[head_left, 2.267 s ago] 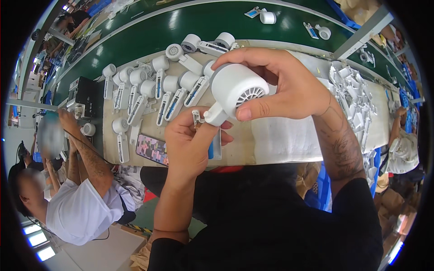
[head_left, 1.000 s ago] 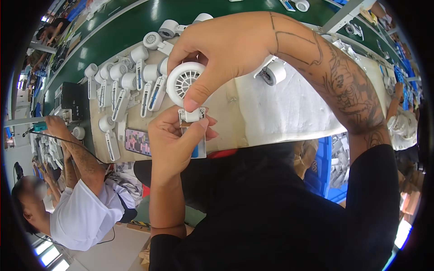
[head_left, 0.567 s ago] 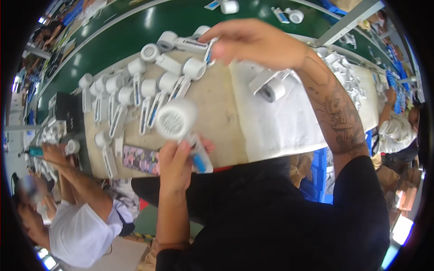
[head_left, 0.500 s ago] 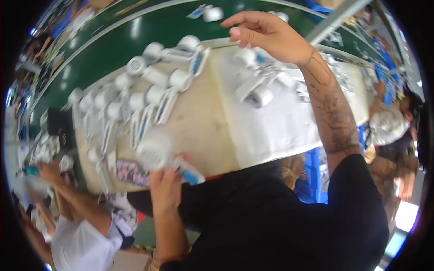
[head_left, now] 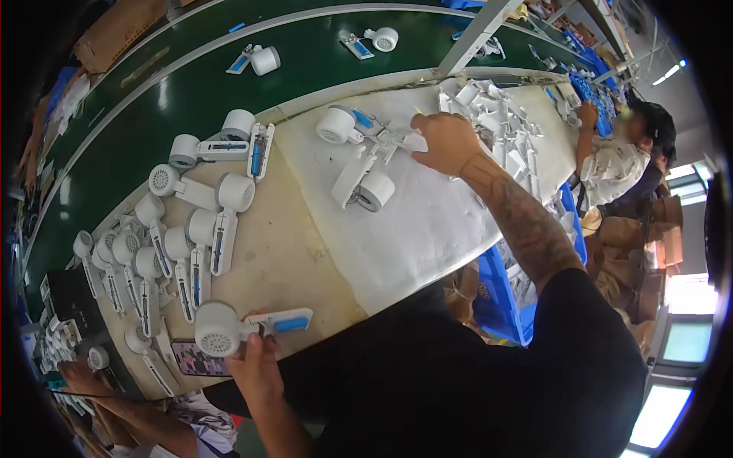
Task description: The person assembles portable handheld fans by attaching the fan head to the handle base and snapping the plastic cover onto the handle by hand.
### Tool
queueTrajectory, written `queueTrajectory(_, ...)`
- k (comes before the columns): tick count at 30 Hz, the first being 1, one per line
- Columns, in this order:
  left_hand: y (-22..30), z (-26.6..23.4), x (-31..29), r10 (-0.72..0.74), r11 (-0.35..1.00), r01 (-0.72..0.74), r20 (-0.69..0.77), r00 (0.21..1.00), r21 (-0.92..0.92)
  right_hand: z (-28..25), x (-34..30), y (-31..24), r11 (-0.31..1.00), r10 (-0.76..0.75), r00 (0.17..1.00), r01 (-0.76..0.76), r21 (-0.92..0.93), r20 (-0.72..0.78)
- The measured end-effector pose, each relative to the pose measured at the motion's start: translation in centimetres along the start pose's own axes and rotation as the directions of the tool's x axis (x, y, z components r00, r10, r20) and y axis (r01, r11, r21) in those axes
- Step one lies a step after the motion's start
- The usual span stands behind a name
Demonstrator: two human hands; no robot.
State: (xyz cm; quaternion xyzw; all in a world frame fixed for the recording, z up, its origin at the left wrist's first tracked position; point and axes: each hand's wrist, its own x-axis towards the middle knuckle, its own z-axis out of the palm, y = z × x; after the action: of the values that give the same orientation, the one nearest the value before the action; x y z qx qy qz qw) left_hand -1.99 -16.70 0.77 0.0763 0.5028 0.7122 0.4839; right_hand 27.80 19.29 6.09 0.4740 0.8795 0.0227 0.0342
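Note:
My left hand [head_left: 261, 368] is closed round a white handheld fan [head_left: 219, 328] near the table's front edge. The fan's round grille head points left, and its handle lies open with a blue battery cell [head_left: 292, 324] showing. Out on the white sheet, my right hand [head_left: 450, 143] has its fingers closed on a small white plastic part [head_left: 414, 142]. Beside that hand lie one fan with a blue cell [head_left: 336, 124] and another tilted fan [head_left: 376, 190]. To its right is a heap of white plastic shells [head_left: 500, 126].
Several white fans [head_left: 202, 227] stand grouped on the table's left half. A phone [head_left: 200, 357] lies by the front edge. Beyond the table runs a green conveyor belt [head_left: 305, 65] carrying fans. A blue crate [head_left: 496, 298] sits below at right. Co-workers are on both sides.
My right hand has come down from above the belt side to the parts on the white sheet and closed on one. The left hand still holds its fan. The view has shifted.

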Motion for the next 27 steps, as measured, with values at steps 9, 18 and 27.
queueTrajectory(9,1.7,5.1,3.1,0.06,0.975,-0.032,0.125,0.99,-0.218,-6.7,-7.6,-12.4,0.408,-0.182,0.967,0.237,0.881,-0.176)
queueTrajectory(18,3.3,7.4,1.0,0.209,0.966,-0.176,0.173,0.962,-0.19,-4.6,-7.9,-22.0,0.137,-0.309,0.917,0.306,0.942,-0.252)
queueTrajectory(27,3.8,7.0,0.8,0.317,0.947,-0.317,0.016,0.948,0.057,-5.2,-8.0,-24.1,0.144,-0.176,0.929,0.352,0.925,-0.326)
